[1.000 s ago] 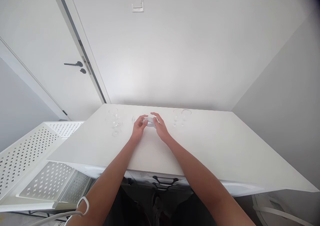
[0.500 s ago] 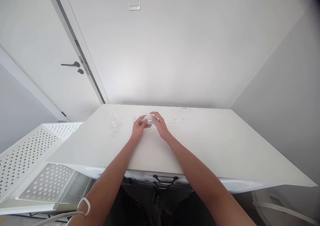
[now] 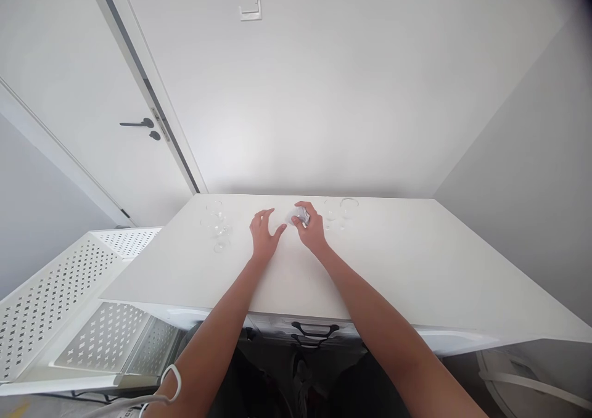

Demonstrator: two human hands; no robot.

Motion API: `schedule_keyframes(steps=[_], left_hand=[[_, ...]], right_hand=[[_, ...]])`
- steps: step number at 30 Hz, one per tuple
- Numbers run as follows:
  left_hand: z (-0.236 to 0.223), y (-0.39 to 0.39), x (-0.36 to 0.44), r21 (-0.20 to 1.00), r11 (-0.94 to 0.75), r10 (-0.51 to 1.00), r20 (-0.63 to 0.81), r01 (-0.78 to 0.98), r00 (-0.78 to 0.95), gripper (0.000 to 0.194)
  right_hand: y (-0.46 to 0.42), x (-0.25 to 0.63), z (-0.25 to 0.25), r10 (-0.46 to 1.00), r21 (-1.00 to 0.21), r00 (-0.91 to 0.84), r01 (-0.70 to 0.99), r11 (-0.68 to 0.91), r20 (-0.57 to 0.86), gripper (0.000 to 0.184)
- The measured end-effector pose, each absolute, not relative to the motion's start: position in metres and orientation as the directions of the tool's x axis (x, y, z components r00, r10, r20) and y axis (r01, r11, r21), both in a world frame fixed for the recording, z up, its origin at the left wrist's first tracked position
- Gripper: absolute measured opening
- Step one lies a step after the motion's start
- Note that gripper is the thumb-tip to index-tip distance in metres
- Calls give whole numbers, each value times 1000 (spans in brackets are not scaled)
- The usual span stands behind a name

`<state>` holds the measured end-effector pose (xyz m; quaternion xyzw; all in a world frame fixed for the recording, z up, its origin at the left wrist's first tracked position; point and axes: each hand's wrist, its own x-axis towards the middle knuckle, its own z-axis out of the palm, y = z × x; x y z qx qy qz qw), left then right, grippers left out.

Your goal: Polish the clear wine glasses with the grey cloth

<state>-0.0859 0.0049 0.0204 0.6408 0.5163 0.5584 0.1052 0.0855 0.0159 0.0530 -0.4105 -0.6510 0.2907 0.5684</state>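
My right hand is closed around a clear wine glass, thumb in front and fingers behind. The glass is held near the back of the white countertop; its stem and foot are hard to make out. Just to its left, my left hand is open, fingers and thumb spread, apart from the glass. Two clear stemmed glasses stand to the right of my right hand. Farther left, a group of clear stemmed glasses stands on the countertop, their outlines faint against the white.
A white wall with a light switch rises behind the countertop. At the left are a door with a black handle and a perforated white rack. Black drawer handles jut from the cabinet front below my forearms.
My left hand has let go of the glass and opened. My right hand keeps hold of it and has moved slightly right. The whole view has shifted a little.
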Motion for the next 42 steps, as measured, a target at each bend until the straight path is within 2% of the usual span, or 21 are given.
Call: schedule_keyframes(steps=[3, 6, 11, 14, 17, 20, 23, 25, 27, 29, 30, 32, 33, 37, 42], left_hand=[[14, 10, -84, 657, -469, 822, 570, 590, 18, 19], [10, 11, -84, 656, -447, 850, 524, 608, 59, 24], [10, 8, -83, 766, -320, 878, 461, 557, -128, 29], [11, 6, -84, 864, -248, 875, 394, 439, -282, 39], [12, 5, -83, 876, -278, 871, 403, 396, -281, 45], [12, 3, -81, 836, -338, 883, 441, 432, -164, 46], [13, 2, -79, 850, -338, 901, 417, 404, -122, 48], [14, 2, -79, 874, -327, 908, 396, 360, -138, 50], [15, 2, -80, 893, -320, 910, 382, 318, -158, 50], [16, 1, -80, 902, -323, 912, 378, 287, -161, 51], [17, 1, -80, 903, -330, 913, 380, 274, -152, 51], [17, 1, -79, 902, -351, 917, 386, 253, -102, 52], [18, 1, -79, 901, -358, 922, 383, 245, -60, 53], [17, 2, -77, 920, -334, 942, 315, 206, 120, 56], [17, 1, -75, 974, -227, 934, 216, 8, 284, 54]], right_hand=[[12, 84, 57, 889, -888, -56, 38, 458, 455, 54], [12, 82, 58, 913, -913, -19, -38, 407, 408, 74], [14, 81, 58, 863, -907, 299, 19, 421, 407, 63], [14, 82, 56, 828, -901, 362, 111, 418, 429, 52], [14, 80, 55, 878, -916, 261, 131, 380, 401, 38], [15, 75, 55, 922, -924, 74, 0, 381, 380, 26], [15, 70, 57, 927, -919, -100, -206, 336, 362, 27], [15, 69, 57, 920, -908, -167, -296, 295, 353, 37], [15, 70, 57, 915, -895, -176, -339, 290, 363, 42], [17, 71, 55, 920, -893, -152, -340, 296, 363, 30], [18, 72, 54, 927, -897, -135, -335, 290, 350, 34], [21, 73, 51, 944, -903, -107, -341, 261, 313, 58], [23, 74, 50, 949, -904, -106, -350, 244, 297, 61], [23, 75, 52, 954, -885, -168, -441, 151, 247, 44], [19, 79, 57, 939, -794, -298, -606, -47, 172, 53]])
